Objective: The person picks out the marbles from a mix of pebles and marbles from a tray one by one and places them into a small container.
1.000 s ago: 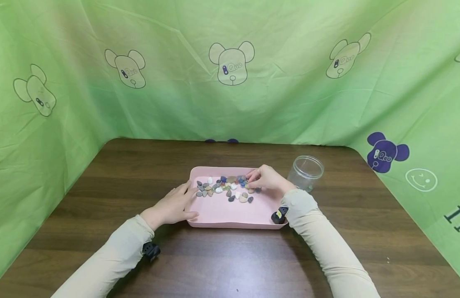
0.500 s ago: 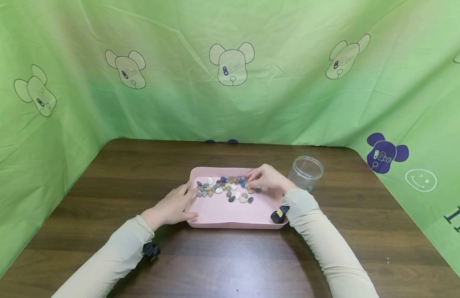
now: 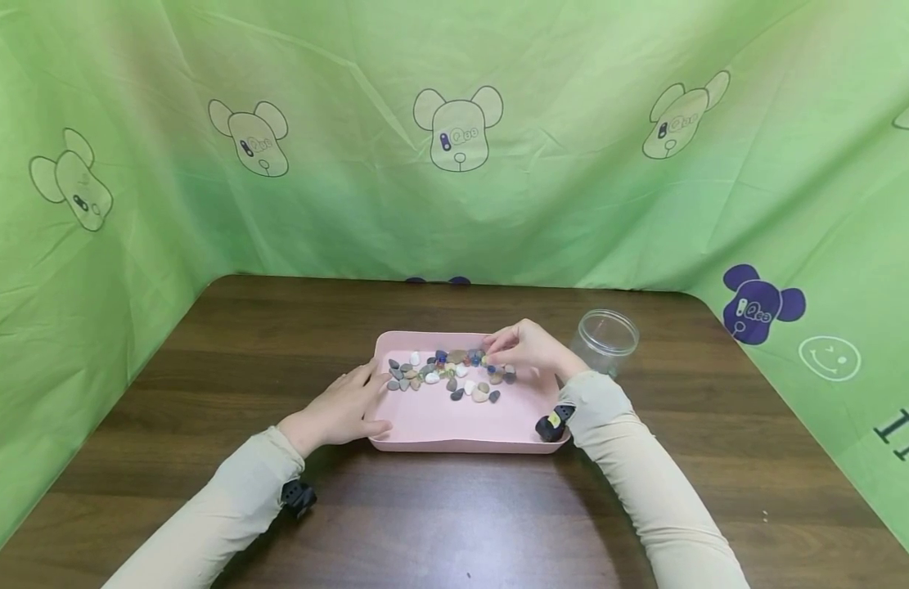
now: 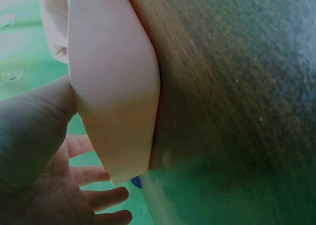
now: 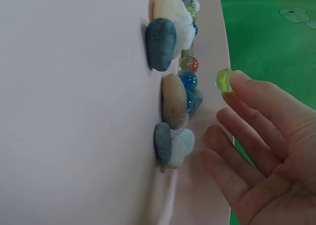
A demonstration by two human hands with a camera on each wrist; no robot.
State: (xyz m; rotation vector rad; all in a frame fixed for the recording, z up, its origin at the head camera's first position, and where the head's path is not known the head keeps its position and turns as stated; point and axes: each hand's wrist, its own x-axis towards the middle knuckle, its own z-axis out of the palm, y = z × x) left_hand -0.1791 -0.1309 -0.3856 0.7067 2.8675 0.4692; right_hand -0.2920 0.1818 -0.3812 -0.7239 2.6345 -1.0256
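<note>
Between the thumb and index finger of my right hand (image 3: 531,348) is a yellow-green glass marble (image 5: 224,81), lifted off the tray floor. Its other fingers are loosely bent and touch nothing. My left hand (image 3: 341,406) rests at the left end of the pink tray (image 3: 454,425), fingers fairly straight and spread, thumb over the front left rim. Inside the tray lie grey, tan and white pebbles (image 5: 174,101), mixed with coloured marbles (image 5: 188,80), mostly toward the back. A red-tinted marble (image 5: 189,64) sits beside the blue ones.
A clear, lidless jar (image 3: 605,342) stands just beyond the tray's back right corner, partly behind the right wrist. The brown wooden table (image 3: 454,515) reaches back to a green printed cloth (image 3: 454,213). Both wrists carry small black cameras.
My right hand has lifted slightly, bringing the yellow-green marble up out of the group and uncovering stones near the tray's right side. My left hand stays in place.
</note>
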